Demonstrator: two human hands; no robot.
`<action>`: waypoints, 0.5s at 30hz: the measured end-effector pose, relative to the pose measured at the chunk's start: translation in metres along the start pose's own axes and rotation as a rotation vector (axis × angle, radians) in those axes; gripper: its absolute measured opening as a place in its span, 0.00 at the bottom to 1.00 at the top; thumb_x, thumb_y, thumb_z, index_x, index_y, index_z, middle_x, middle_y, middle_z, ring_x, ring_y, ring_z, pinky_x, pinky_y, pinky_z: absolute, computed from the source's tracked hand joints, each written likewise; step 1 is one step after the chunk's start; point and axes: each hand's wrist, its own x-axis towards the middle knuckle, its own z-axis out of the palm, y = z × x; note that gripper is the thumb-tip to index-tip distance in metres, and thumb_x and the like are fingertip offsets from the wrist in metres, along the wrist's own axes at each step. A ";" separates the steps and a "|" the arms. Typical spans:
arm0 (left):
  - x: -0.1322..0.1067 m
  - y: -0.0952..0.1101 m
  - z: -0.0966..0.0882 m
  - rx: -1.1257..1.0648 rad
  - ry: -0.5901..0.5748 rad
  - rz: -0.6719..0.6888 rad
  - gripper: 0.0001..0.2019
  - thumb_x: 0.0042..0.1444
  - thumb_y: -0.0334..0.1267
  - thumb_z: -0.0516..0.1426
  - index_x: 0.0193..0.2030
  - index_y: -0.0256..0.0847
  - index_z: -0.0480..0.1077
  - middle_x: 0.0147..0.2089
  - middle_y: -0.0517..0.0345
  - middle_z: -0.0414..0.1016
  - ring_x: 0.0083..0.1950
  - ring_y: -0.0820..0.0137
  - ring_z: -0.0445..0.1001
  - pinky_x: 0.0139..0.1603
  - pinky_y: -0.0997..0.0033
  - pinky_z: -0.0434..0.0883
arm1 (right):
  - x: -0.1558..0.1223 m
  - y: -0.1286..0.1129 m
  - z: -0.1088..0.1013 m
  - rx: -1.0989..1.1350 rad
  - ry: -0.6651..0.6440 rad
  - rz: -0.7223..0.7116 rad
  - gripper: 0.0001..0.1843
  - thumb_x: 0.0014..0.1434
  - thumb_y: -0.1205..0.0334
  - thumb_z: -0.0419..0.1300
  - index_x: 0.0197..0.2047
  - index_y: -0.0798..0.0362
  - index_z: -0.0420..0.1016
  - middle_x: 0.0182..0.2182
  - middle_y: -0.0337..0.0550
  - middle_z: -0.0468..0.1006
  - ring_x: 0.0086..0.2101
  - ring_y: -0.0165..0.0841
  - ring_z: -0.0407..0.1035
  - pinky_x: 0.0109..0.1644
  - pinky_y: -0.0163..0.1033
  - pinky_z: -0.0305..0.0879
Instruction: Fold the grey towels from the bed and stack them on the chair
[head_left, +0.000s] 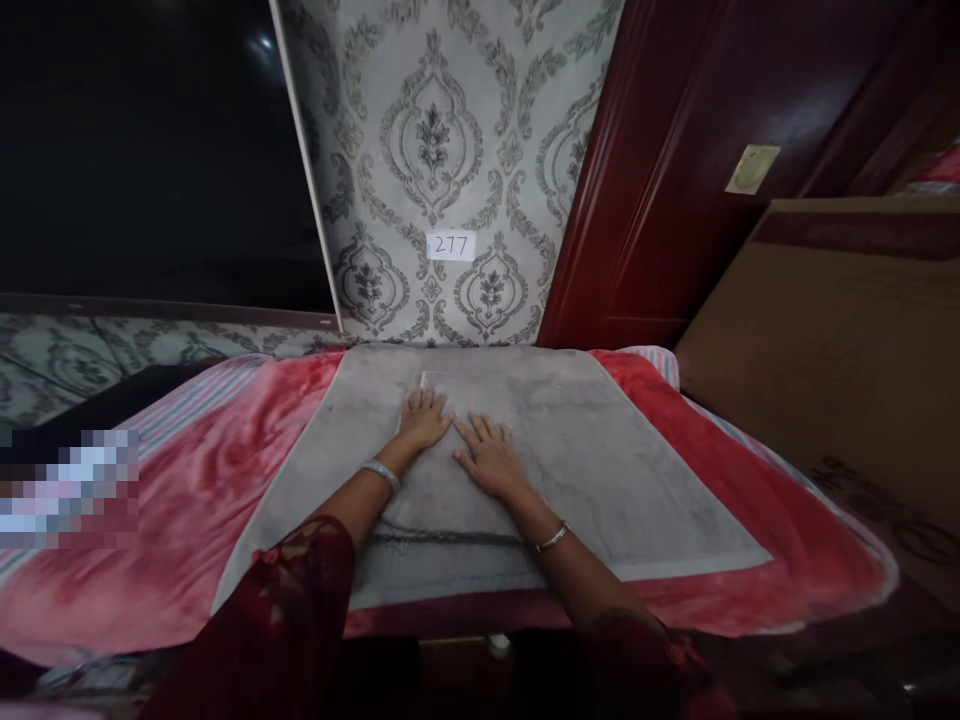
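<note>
A grey plush cloth [615,470] lies spread over a red blanket [705,480]. On its middle rests a smaller folded grey piece [457,505], which blends with the cloth beneath; a dark crease runs along its near edge. My left hand [426,418] lies flat on the upper left of this folded piece, fingers stretched forward. Just to its right, my right hand [491,455] presses flat on the same fabric with the fingers spread. Neither hand grasps anything. A bangle circles each wrist.
Behind the cloth rises a patterned wall with a "277" label [451,245]. A large dark television screen [150,150] is at the left. To the right are a dark red door [637,170] and a big cardboard box [840,330].
</note>
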 end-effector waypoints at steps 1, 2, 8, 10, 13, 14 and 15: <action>-0.006 -0.003 -0.001 -0.007 -0.011 -0.019 0.32 0.68 0.52 0.45 0.75 0.43 0.56 0.79 0.42 0.47 0.80 0.46 0.43 0.74 0.36 0.50 | 0.000 0.000 0.000 0.000 0.003 0.003 0.33 0.72 0.44 0.47 0.76 0.42 0.53 0.76 0.46 0.48 0.74 0.46 0.41 0.73 0.62 0.39; -0.014 -0.006 -0.001 -0.027 -0.017 -0.038 0.32 0.67 0.53 0.46 0.75 0.44 0.57 0.80 0.43 0.46 0.80 0.45 0.43 0.73 0.36 0.52 | 0.000 0.000 0.000 -0.001 0.007 0.004 0.33 0.72 0.44 0.47 0.76 0.42 0.54 0.76 0.47 0.48 0.73 0.47 0.41 0.73 0.62 0.39; -0.071 -0.030 -0.002 -0.383 0.102 -0.159 0.34 0.59 0.43 0.58 0.72 0.35 0.61 0.75 0.39 0.58 0.75 0.52 0.58 0.73 0.55 0.59 | -0.001 0.002 0.002 0.003 0.031 0.003 0.32 0.72 0.46 0.48 0.76 0.43 0.55 0.76 0.47 0.49 0.73 0.47 0.42 0.73 0.62 0.39; -0.093 -0.038 -0.003 -0.657 0.135 -0.239 0.36 0.59 0.41 0.58 0.73 0.35 0.57 0.71 0.40 0.65 0.71 0.57 0.65 0.70 0.59 0.65 | 0.000 0.004 0.002 0.015 0.033 0.002 0.32 0.72 0.47 0.48 0.75 0.44 0.56 0.76 0.47 0.49 0.73 0.47 0.43 0.73 0.62 0.40; -0.130 -0.047 -0.005 -1.248 0.129 -0.406 0.38 0.58 0.42 0.59 0.74 0.35 0.55 0.63 0.41 0.75 0.61 0.58 0.76 0.61 0.59 0.73 | 0.002 0.010 0.001 0.060 0.028 -0.004 0.31 0.71 0.51 0.51 0.74 0.46 0.59 0.75 0.48 0.52 0.73 0.45 0.45 0.73 0.60 0.41; -0.142 -0.047 -0.005 -1.379 0.095 -0.445 0.37 0.56 0.43 0.60 0.72 0.36 0.58 0.60 0.42 0.78 0.59 0.58 0.78 0.59 0.59 0.75 | 0.001 0.014 0.001 0.086 0.027 -0.002 0.31 0.70 0.53 0.52 0.74 0.47 0.60 0.74 0.49 0.53 0.72 0.44 0.46 0.74 0.58 0.42; -0.154 -0.047 -0.003 -1.479 0.065 -0.463 0.35 0.53 0.44 0.62 0.68 0.38 0.64 0.57 0.44 0.79 0.58 0.58 0.78 0.58 0.59 0.76 | 0.001 0.018 0.002 0.118 0.031 0.004 0.31 0.69 0.55 0.54 0.73 0.48 0.62 0.74 0.49 0.55 0.72 0.44 0.47 0.74 0.57 0.43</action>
